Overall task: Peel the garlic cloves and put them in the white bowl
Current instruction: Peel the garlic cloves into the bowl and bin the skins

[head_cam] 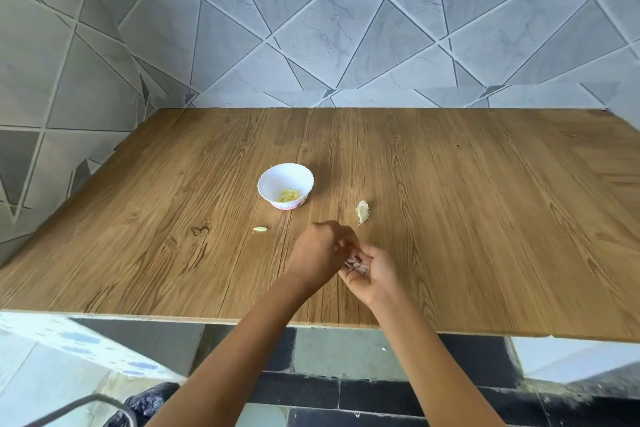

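Note:
The white bowl (300,174) stands mid-table and holds several peeled yellowish cloves (289,195). My right hand (375,276) lies palm up near the table's front, its fingers curled round a garlic clove (355,263) with pinkish-white skin. My left hand (320,253) is just to its left, its curled fingertips pinching at the clove's skin; this spot is blurred. A single clove (259,229) lies on the wood left of my hands. A whitish garlic piece (362,211) with papery skin lies right of the bowl, just beyond my hands.
The wooden table (485,218) is walled by grey tiles at the back and left. Its front edge runs just behind my forearms. Below it are dark floor tiles, a black plastic bag (149,402) and a patterned cloth (69,340) at lower left.

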`<act>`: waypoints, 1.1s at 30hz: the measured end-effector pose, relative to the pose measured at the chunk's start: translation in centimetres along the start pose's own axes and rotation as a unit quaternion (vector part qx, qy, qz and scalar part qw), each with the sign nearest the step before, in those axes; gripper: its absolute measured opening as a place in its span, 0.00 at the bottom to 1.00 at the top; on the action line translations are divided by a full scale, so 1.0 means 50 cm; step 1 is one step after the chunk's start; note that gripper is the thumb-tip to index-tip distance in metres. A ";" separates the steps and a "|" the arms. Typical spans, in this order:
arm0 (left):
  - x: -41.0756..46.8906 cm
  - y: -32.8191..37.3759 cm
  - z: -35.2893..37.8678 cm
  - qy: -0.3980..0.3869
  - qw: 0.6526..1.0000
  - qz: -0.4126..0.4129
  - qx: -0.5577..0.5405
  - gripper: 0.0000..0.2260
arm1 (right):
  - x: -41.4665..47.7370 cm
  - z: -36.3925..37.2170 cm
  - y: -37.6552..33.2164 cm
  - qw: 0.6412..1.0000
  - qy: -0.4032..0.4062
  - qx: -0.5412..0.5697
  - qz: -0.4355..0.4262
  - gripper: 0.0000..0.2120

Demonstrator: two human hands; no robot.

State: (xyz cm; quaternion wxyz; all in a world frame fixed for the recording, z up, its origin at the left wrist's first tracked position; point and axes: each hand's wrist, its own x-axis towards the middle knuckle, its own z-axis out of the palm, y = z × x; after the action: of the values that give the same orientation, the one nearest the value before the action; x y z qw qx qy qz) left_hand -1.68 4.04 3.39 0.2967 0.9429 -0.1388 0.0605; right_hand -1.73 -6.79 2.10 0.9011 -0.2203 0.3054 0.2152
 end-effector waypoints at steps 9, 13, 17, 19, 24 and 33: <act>-0.053 -0.124 -0.042 -0.048 0.970 -0.189 0.146 0.19 | 0.019 -0.035 -0.014 0.999 -0.027 -0.007 -0.016 0.17; -0.078 -0.113 -0.015 -0.067 0.961 -0.199 0.182 0.14 | 0.022 -0.035 -0.010 0.999 -0.027 -0.010 -0.023 0.17; -0.069 -0.079 0.026 -0.059 0.965 -0.180 0.179 0.11 | 0.025 -0.035 -0.010 0.999 -0.021 -0.013 -0.029 0.17; -0.059 -0.066 0.041 -0.052 0.971 -0.163 0.165 0.11 | 0.026 -0.035 -0.012 0.999 -0.020 -0.009 -0.028 0.17; -0.038 -0.065 0.039 -0.041 0.992 -0.103 0.060 0.13 | 0.019 -0.039 -0.023 0.999 -0.017 -0.004 -0.034 0.17; -0.032 -0.084 0.008 -0.130 0.987 0.043 0.080 0.12 | 0.014 -0.045 -0.032 0.999 -0.020 0.000 -0.027 0.17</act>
State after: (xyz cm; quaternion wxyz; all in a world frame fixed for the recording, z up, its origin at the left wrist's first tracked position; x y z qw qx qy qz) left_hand -1.96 7.49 0.48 0.1968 0.9567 -0.2111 -0.0391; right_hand -1.42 -9.08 0.46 0.9126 -0.2237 0.2811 0.1952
